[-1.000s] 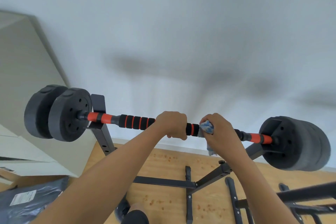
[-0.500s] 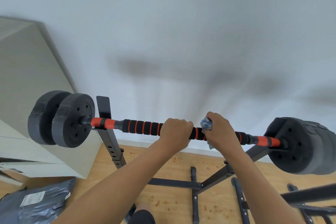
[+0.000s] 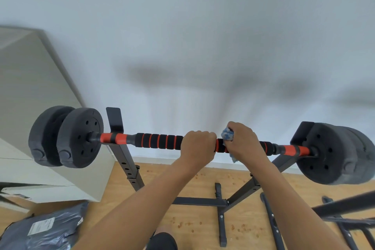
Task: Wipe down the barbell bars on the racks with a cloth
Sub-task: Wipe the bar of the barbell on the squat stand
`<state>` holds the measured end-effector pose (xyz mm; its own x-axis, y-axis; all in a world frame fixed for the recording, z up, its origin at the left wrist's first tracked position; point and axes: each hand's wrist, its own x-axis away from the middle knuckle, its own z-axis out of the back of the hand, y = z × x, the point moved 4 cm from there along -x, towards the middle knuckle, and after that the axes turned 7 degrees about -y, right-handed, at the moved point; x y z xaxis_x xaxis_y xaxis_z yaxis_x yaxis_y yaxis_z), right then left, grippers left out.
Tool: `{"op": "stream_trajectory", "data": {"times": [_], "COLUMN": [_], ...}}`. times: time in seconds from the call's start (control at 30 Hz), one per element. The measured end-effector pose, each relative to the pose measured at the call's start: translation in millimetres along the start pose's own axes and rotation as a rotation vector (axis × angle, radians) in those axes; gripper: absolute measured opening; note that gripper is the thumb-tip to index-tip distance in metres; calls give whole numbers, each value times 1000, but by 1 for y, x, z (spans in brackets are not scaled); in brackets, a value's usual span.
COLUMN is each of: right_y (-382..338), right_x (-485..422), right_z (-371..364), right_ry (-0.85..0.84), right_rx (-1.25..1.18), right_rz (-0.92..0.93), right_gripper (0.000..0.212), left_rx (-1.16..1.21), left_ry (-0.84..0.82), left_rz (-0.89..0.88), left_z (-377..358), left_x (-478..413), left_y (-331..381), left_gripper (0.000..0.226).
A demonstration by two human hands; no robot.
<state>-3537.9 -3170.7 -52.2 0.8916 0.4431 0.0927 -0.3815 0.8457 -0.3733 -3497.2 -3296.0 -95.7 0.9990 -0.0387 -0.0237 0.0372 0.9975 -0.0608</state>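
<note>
A barbell bar [image 3: 158,141] with black foam and orange bands lies across a black rack [image 3: 123,160], with black weight plates at its left end [image 3: 80,137] and right end [image 3: 332,154]. My left hand [image 3: 197,146] grips the bar near its middle. Just to its right, my right hand [image 3: 242,141] wraps a blue and white cloth [image 3: 227,134] around the bar. A tail of the cloth hangs below the bar.
A white wall rises behind the rack and a beige cabinet [image 3: 30,107] stands at left. The rack's base bars [image 3: 221,209] cross the wooden floor, more black bars [image 3: 345,205] lie at right, and a grey plastic package [image 3: 44,227] sits bottom left.
My right hand with the cloth has slid left along the bar, closer to my left hand. The view has shifted a little; the left hand stays gripping the bar.
</note>
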Motion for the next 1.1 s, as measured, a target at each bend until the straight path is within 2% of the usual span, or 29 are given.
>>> {"op": "stream_trajectory", "data": {"times": [0.07, 0.13, 0.2, 0.27, 0.3, 0.37, 0.43, 0.57, 0.63, 0.7, 0.73, 0.8, 0.87, 0.93, 0.97, 1.0, 1.1], "right_y": [-1, 0, 4, 6, 6, 6, 7, 4, 4, 5, 5, 3, 5, 9, 11, 11, 6], "right_x": [1, 5, 7, 5, 4, 1, -2, -6, -8, -6, -4, -1, 2, 1, 0, -2, -11], "right_z": [0, -3, -6, -6, -5, -3, -2, 1, 2, 3, 2, -1, -2, -3, -4, -5, -6], "right_ry": [5, 7, -5, -36, -54, -89, -49, -5, -17, -21, -27, -42, -45, -26, -16, -11, -34], "right_rx": [6, 4, -19, -44, -56, -108, -98, -95, -80, -66, -47, 5, 58, 35, 20, 14, 24], "right_rz": [0, -7, -13, -22, -28, -40, -51, -90, -98, -92, -85, -57, -39, -31, -30, -33, -19], "right_gripper": [13, 14, 16, 14, 13, 12, 8, 3, 4, 3, 3, 9, 9, 7, 6, 7, 16], "left_rx": [-37, 5, 59, 147, 195, 285, 267, 24, 10, 72, 137, 356, 560, 454, 374, 319, 85], "left_ry": [119, 79, -54, -208, -297, -430, -316, 184, 212, 45, -119, -433, -637, -724, -709, -622, -73], "left_rz": [19, 27, -31, -74, -63, -26, 2, -4, -7, -40, -68, -89, -41, -32, -23, -12, -17], "left_z": [-8, -4, 11, 23, 27, 22, 12, -1, -4, 1, 2, 10, 16, 14, 11, 8, 3], "left_x": [7, 8, -2, -17, -22, -23, -18, 2, 4, -4, -9, -19, -25, -27, -26, -26, -13], "left_y": [5, 10, 10, 1, -4, -4, -2, 4, 9, 9, 5, -10, -18, -15, -12, -8, -4], "left_gripper": [42, 39, 32, 40, 43, 35, 33, 46, 42, 31, 30, 44, 59, 50, 40, 34, 33]}}
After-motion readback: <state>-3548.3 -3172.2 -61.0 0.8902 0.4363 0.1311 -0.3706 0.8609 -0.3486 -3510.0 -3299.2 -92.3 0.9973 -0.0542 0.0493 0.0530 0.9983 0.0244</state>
